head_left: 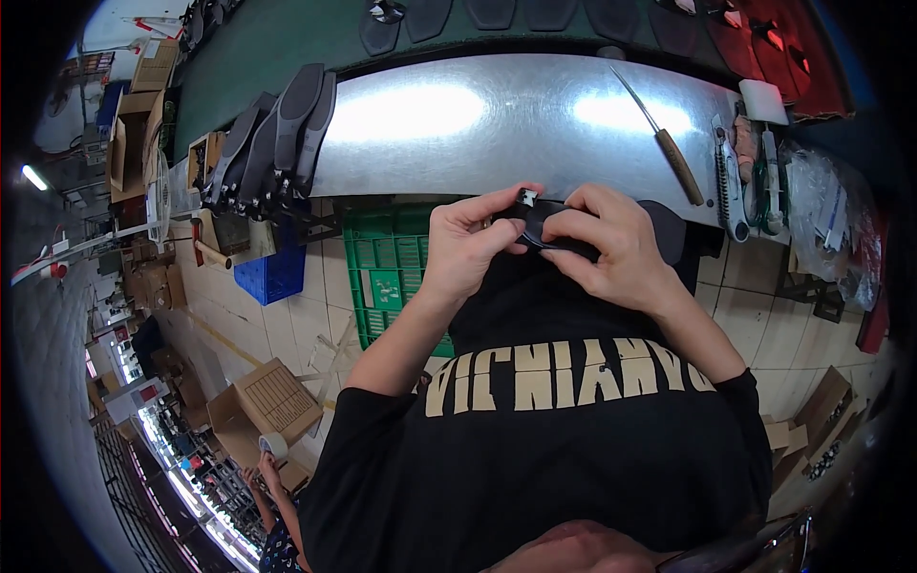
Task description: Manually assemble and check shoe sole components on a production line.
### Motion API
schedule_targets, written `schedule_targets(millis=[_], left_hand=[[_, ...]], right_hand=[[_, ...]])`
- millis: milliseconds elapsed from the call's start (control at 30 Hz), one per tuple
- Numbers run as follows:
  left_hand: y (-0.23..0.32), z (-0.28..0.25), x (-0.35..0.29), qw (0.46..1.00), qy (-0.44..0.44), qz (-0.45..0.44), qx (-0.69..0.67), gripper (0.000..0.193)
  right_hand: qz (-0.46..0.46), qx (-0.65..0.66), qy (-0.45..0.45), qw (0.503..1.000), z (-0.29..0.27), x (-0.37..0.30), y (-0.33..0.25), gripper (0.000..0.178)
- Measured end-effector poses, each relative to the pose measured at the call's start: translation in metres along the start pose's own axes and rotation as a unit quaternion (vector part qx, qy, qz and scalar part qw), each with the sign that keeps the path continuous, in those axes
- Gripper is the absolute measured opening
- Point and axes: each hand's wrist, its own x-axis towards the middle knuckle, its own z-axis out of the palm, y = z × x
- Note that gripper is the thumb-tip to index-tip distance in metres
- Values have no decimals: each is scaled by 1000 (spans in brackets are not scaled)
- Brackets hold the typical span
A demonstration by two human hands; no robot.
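Just off the near edge of the metal worktop, a dark piece shaped like a shoe sole (663,232) is between my hands, its rounded end showing past my right wrist. My left hand (465,241) is closed, thumb and fingers pinching its strap-like left end beside a small shiny buckle-like part (526,198). Curled fingers of my right hand (611,241) grip the black middle part. My fingers hide much of the piece. Several similar black soles (287,134) with small shiny parts at their near ends lie stacked on the worktop's left.
An awl-like tool (676,164) with a wooden handle lies on the metal worktop (516,124). Right of it are a utility knife (732,191), green-handled scissors (762,196) and plastic bags (826,210). Soles (492,11) line the green belt (315,33). A green crate (382,277) stands below.
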Motion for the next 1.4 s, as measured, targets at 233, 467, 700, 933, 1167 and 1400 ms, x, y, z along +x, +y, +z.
schedule_targets(millis=[233, 467, 700, 933, 1167, 1400], left_hand=[[8, -4, -5, 987, -33, -63, -145, 47], [3, -11, -1, 987, -62, -147, -28, 35], [-13, -1, -1, 993, -41, -109, 30, 32], [-17, -2, -8, 985, -66, -20, 160, 20], [-4, 3, -13, 984, -59, -11, 167, 12], [6, -21, -2, 1000, 5, 31, 1, 18]], right_hand=[[-96, -85, 66, 990, -5, -2, -5, 22], [-50, -42, 111, 992, 4, -7, -5, 15], [-61, -61, 120, 989, 9, -8, -6, 16], [28, -14, 94, 995, 11, -13, -6, 13], [194, 219, -2, 956, 0, -9, -8, 9], [-51, -19, 197, 979, -36, 23, -4, 23]])
